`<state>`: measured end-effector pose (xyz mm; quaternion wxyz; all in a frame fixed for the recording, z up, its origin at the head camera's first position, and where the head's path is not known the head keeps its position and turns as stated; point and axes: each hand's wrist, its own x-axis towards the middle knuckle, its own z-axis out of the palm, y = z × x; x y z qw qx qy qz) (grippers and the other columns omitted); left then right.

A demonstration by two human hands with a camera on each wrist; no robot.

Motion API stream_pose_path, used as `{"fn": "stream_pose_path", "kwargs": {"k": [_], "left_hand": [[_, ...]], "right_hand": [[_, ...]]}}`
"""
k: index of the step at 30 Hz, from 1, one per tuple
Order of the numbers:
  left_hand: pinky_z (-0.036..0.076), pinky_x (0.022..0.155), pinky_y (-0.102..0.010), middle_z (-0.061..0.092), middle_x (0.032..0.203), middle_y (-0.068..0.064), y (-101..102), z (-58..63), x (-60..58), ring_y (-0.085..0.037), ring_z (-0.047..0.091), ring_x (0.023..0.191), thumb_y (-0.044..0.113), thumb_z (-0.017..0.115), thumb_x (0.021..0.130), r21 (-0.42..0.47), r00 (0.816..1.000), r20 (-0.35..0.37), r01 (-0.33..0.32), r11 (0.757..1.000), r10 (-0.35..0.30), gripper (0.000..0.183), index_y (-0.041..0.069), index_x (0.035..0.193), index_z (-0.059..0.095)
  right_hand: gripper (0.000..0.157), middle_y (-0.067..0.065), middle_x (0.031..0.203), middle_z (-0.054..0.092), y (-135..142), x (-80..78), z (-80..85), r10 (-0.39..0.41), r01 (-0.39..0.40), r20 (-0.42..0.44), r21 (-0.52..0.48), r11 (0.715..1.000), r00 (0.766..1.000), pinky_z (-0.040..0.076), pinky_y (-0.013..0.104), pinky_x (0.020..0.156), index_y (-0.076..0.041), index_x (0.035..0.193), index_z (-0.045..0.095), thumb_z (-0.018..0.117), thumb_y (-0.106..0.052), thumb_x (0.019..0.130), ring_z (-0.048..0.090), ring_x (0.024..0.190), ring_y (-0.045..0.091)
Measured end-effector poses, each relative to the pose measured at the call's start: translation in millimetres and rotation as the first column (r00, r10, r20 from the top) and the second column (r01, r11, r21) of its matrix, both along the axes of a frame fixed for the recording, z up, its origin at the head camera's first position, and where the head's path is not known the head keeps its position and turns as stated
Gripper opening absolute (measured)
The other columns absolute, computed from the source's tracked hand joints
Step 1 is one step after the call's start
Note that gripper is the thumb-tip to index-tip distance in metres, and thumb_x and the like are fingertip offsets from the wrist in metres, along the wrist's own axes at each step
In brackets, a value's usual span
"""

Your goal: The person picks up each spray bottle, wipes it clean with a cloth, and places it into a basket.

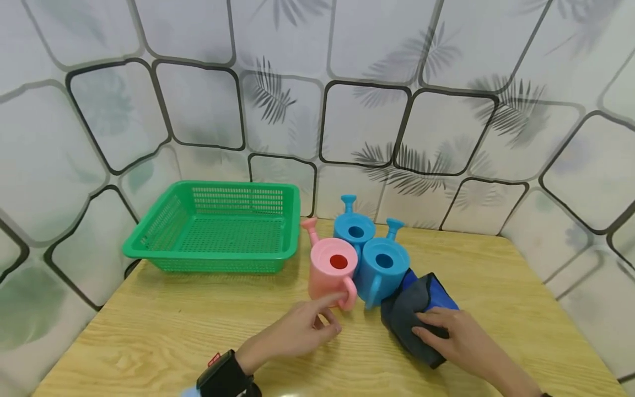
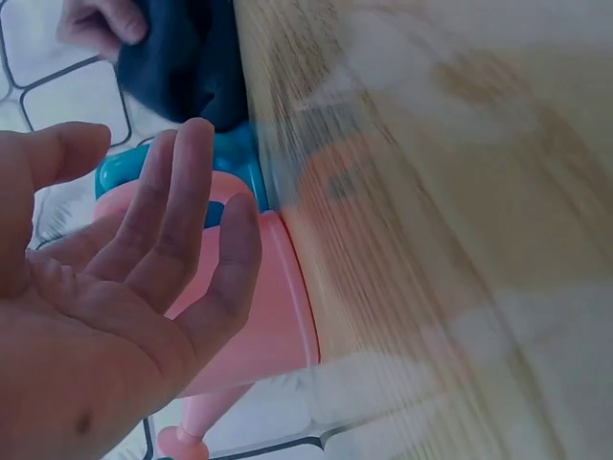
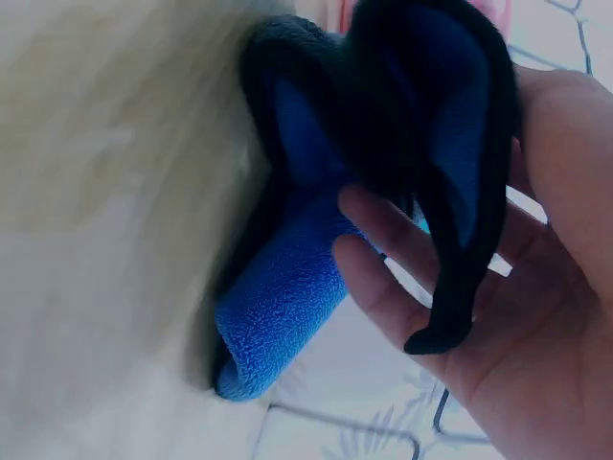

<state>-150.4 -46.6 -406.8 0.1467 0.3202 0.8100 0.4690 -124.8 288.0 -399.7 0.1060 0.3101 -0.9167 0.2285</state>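
Observation:
A pink watering can [image 1: 324, 270] stands on the table, its handle turned toward the person. My left hand [image 1: 308, 326] reaches to that handle, index finger extended right at it and the other fingers loosely bent; in the left wrist view the palm [image 2: 105, 326] holds nothing. Two blue watering cans [image 1: 383, 270] stand close beside and behind the pink one. Just right of them, my right hand [image 1: 458, 333] grips a folded cloth [image 1: 409, 314], dark grey on one side and blue on the other. Up close, its blue terry face [image 3: 287, 297] and dark edging show between thumb and fingers.
A green plastic basket [image 1: 213, 256] with slotted walls sits at the table's back left, with nothing inside it. The wooden table [image 1: 496, 275] backs onto a patterned wall covering [image 1: 278, 127]. A dark band [image 1: 225, 375] is worn on the left wrist.

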Motion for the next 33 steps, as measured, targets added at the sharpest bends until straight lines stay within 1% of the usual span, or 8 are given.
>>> {"fn": "stream_pose_path", "kwargs": {"k": [8, 14, 17, 21, 25, 28, 30, 33], "left_hand": [[0.055, 0.066, -0.023, 0.068, 0.095, 0.005, 6, -8.7, -14.5, -0.008, 0.063, 0.075, 0.015, 0.064, 0.092, -0.014, 0.993, 0.104, 0.064, 0.998, -0.062, 0.058, 0.027, 0.145, 0.042], [0.054, 0.067, -0.022, 0.064, 0.089, 0.004, -1, -7.8, -7.2, -0.006, 0.058, 0.075, 0.026, 0.063, 0.094, -0.022, 0.998, -0.001, 0.07, 0.997, -0.07, 0.024, 0.021, 0.117, 0.059], [0.053, 0.063, -0.021, 0.062, 0.082, 0.006, -23, -2.3, 5.8, -0.006, 0.056, 0.073, 0.033, 0.063, 0.094, -0.031, 0.994, -0.112, 0.01, 0.999, -0.013, 0.012, 0.022, 0.097, 0.061], [0.053, 0.064, -0.027, 0.059, 0.083, 0.006, -63, 2.6, 26.6, -0.008, 0.056, 0.075, 0.033, 0.063, 0.095, -0.024, 0.977, -0.191, -0.104, 0.994, 0.097, 0.012, 0.022, 0.088, 0.062], [0.057, 0.071, -0.036, 0.059, 0.092, -0.001, -94, -1.1, 40.5, -0.014, 0.061, 0.086, 0.026, 0.059, 0.098, 0.041, 0.967, -0.124, -0.219, 0.975, 0.222, 0.012, 0.015, 0.095, 0.063], [0.059, 0.071, -0.036, 0.061, 0.094, -0.008, -106, -4.7, 46.5, -0.018, 0.063, 0.087, 0.02, 0.052, 0.102, 0.116, 0.95, -0.046, -0.301, 0.946, 0.308, 0.013, 0.008, 0.1, 0.059], [0.059, 0.07, -0.037, 0.061, 0.092, -0.012, -109, -5.4, 48.4, -0.019, 0.063, 0.085, 0.015, 0.046, 0.104, 0.182, 0.94, -0.015, -0.332, 0.926, 0.34, 0.014, 0.005, 0.101, 0.056], [0.059, 0.068, -0.034, 0.057, 0.086, -0.014, -108, -4.2, 49.3, -0.016, 0.058, 0.081, 0.011, 0.041, 0.106, 0.265, 0.925, 0.012, -0.369, 0.891, 0.379, 0.017, 0.001, 0.099, 0.053]], "right_hand": [[0.025, 0.002, 0.095, 0.074, -24, -15.4, -2.3, 0.005, -0.005, -0.067, 0.005, 1.0, 0.998, 0.061, 0.036, 0.064, -0.004, 0.104, 0.076, 0.078, -0.013, 0.081, 0.066, 0.083, 0.009], [0.057, 0.017, 0.117, 0.066, -35, -3.8, 1.3, -0.172, 0.159, 0.148, 0.098, 0.982, 0.974, 0.055, 0.057, 0.082, -0.003, 0.12, 0.068, 0.064, -0.05, 0.088, 0.061, 0.106, 0.031], [0.056, 0.01, 0.11, 0.065, -35, -1.6, 4.4, -0.178, 0.151, 0.189, 0.149, 0.977, 0.966, 0.055, 0.054, 0.079, -0.007, 0.117, 0.069, 0.064, -0.054, 0.086, 0.06, 0.099, 0.026], [0.038, -0.001, 0.091, 0.057, -19, -4.5, 6.6, -0.105, 0.058, 0.241, 0.195, 0.979, 0.965, 0.053, 0.039, 0.064, -0.01, 0.104, 0.073, 0.071, -0.042, 0.084, 0.053, 0.08, 0.013], [0.042, 0.002, 0.091, 0.063, 11, -11.7, 11.7, -0.012, -0.09, 0.422, 0.22, 0.971, 0.907, 0.052, 0.039, 0.062, -0.003, 0.099, 0.075, 0.072, -0.042, 0.084, 0.056, 0.077, 0.018], [0.043, 0.005, 0.096, 0.066, 30, -19.2, 22.6, -0.012, -0.102, 0.499, 0.2, 0.974, 0.867, 0.053, 0.043, 0.065, -0.005, 0.101, 0.074, 0.07, -0.044, 0.084, 0.06, 0.082, 0.023], [0.039, 0.007, 0.101, 0.065, 37, -24.8, 30.6, -0.037, -0.04, 0.452, 0.158, 0.987, 0.891, 0.053, 0.043, 0.066, -0.009, 0.105, 0.071, 0.07, -0.042, 0.085, 0.061, 0.086, 0.028], [0.04, 0.015, 0.111, 0.061, 37, -34.9, 32.3, -0.052, 0.03, 0.279, 0.083, 0.996, 0.959, 0.053, 0.047, 0.068, -0.008, 0.116, 0.066, 0.072, -0.033, 0.086, 0.059, 0.095, 0.036]]}}
